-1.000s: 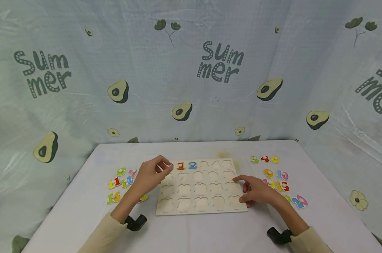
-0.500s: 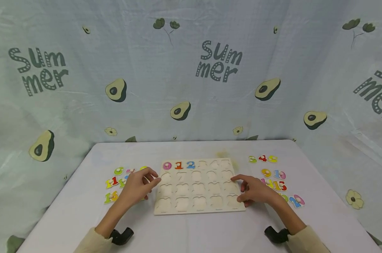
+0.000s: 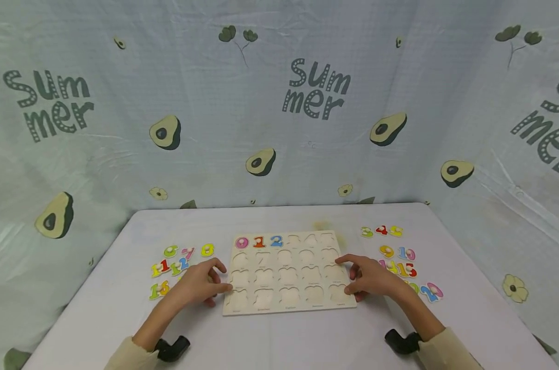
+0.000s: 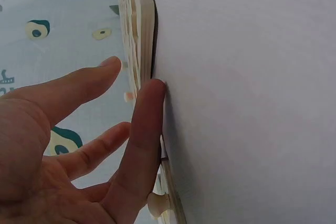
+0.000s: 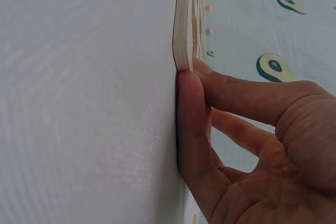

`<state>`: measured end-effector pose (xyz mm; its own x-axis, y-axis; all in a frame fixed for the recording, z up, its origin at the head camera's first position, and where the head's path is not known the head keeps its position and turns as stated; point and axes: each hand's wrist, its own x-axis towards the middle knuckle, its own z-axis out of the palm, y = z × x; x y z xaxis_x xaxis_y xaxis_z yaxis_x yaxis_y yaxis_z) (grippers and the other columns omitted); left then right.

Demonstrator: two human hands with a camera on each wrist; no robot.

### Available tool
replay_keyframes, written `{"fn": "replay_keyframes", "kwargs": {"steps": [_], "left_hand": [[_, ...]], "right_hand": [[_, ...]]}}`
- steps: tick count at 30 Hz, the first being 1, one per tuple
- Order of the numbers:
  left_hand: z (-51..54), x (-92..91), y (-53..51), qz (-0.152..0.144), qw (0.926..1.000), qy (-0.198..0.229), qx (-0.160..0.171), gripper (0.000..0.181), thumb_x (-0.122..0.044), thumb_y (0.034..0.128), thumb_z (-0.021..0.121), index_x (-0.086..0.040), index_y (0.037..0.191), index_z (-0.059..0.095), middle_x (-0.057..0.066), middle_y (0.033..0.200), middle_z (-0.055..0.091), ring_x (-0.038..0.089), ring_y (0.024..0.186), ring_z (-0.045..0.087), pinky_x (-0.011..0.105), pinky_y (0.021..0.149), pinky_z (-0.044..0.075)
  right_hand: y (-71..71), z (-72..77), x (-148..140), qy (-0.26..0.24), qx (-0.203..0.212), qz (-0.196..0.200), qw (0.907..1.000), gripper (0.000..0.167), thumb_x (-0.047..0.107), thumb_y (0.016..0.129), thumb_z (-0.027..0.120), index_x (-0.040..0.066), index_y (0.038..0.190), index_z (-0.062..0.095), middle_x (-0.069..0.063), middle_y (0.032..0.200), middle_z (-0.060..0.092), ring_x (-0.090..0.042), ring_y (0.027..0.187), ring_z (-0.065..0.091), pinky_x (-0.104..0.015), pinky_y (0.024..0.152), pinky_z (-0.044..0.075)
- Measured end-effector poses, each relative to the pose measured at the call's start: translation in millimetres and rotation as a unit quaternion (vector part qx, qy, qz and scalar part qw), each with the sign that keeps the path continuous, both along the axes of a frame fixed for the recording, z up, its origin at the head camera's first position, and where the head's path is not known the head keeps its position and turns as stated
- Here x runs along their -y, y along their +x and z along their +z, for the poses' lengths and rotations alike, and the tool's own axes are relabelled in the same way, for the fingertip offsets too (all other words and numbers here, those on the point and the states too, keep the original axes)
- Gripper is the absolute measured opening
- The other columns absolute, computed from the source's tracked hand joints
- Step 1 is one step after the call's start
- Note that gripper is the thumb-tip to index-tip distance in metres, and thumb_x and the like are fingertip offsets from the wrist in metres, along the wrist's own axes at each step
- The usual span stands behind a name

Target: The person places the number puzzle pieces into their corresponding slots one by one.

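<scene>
A wooden number puzzle board [image 3: 289, 275] lies on the table, with the pink 0 [image 3: 241, 242], orange 1 [image 3: 259, 242] and blue 2 [image 3: 277, 241] in its top row. My left hand [image 3: 201, 282] is at its left edge, fingers spread and holding nothing. In the left wrist view, one fingertip is low by the board's side [image 4: 148, 30] and the thumb is above it, slightly apart. At the right edge, my right hand [image 3: 369, 277] pinches the board between thumb and finger; the right wrist view shows the thumb [image 5: 247, 95] on top of its rim.
Loose number pieces lie left of the board, among them a green 6 [image 3: 170, 251] and yellow 8 [image 3: 207, 250]. More lie to the right, including a red 4 [image 3: 382, 230] and a 20 [image 3: 431, 292]. A printed cloth [image 3: 205, 103] hangs behind the white table [image 3: 279, 341].
My left hand has let go of the pink 0, now in the board's top-left recess, and has moved left and down to the board's left edge. My right hand has stayed at the right edge.
</scene>
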<state>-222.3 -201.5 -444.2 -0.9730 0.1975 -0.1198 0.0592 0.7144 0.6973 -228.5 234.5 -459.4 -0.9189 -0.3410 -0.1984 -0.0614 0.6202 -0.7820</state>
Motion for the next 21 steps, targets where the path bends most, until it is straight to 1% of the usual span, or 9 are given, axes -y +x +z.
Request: {"fn": "replay_keyframes", "kwargs": {"steps": [3,7,10,14,16,21], "left_hand": [[-1.5,-1.9,-0.7,-0.019,0.9997,0.014,0.008,0.045,-0.02,0.0808,0.088,-0.008,0.116,0.063,0.007,0.092,0.062,0.017,0.052,0.063,0.031,0.058,0.055],[-2.5,-3.7,-0.2,-0.046,0.9984,0.031,0.01,0.048,-0.017,0.0788,0.089,-0.006,0.118,0.064,0.009,0.097,0.062,0.017,0.06,0.063,0.032,0.056,0.058],[-2.9,-3.6,1.0,-0.058,0.9976,0.035,0.014,0.049,-0.014,0.0773,0.09,-0.005,0.119,0.065,0.009,0.1,0.061,0.017,0.064,0.062,0.032,0.055,0.059],[-3.4,-2.6,1.4,-0.07,0.9968,0.033,0.022,0.049,-0.011,0.077,0.089,-0.005,0.121,0.067,0.01,0.101,0.059,0.017,0.06,0.062,0.032,0.055,0.058],[-3.9,-2.4,1.0,-0.081,0.996,0.033,0.02,0.048,-0.011,0.0782,0.088,-0.005,0.122,0.067,0.011,0.101,0.059,0.016,0.058,0.063,0.032,0.055,0.056],[-6.4,-1.8,2.3,-0.094,0.9943,0.045,0.025,0.046,-0.009,0.0799,0.086,-0.004,0.122,0.068,0.012,0.102,0.057,0.016,0.054,0.065,0.032,0.054,0.057]], "right_hand": [[-1.3,0.9,-0.3,0.0,0.001,-0.001,1.0,0.07,0.007,0.08,0.085,0.01,0.143,0.056,-0.009,0.089,0.05,-0.017,0.059,0.06,-0.033,0.059,0.059],[-1.6,1.4,0.6,0.0,0.002,-0.002,1.0,0.07,0.006,0.079,0.084,0.009,0.143,0.056,-0.009,0.089,0.05,-0.017,0.058,0.06,-0.032,0.058,0.059],[-0.8,1.1,1.4,0.0,0.0,-0.002,1.0,0.07,0.006,0.079,0.084,0.01,0.143,0.056,-0.009,0.089,0.05,-0.017,0.059,0.06,-0.032,0.058,0.058],[-0.4,2.0,2.6,0.003,-0.001,0.0,1.0,0.069,0.007,0.08,0.084,0.01,0.143,0.056,-0.009,0.09,0.051,-0.017,0.059,0.06,-0.032,0.059,0.058],[0.1,2.9,2.6,0.006,-0.001,-0.001,1.0,0.07,0.007,0.08,0.084,0.01,0.144,0.056,-0.01,0.09,0.051,-0.018,0.059,0.06,-0.033,0.059,0.059],[3.2,5.5,3.5,0.013,0.009,-0.009,0.9998,0.073,0.012,0.082,0.085,0.011,0.147,0.051,-0.01,0.092,0.052,-0.018,0.062,0.061,-0.035,0.061,0.059]]}}
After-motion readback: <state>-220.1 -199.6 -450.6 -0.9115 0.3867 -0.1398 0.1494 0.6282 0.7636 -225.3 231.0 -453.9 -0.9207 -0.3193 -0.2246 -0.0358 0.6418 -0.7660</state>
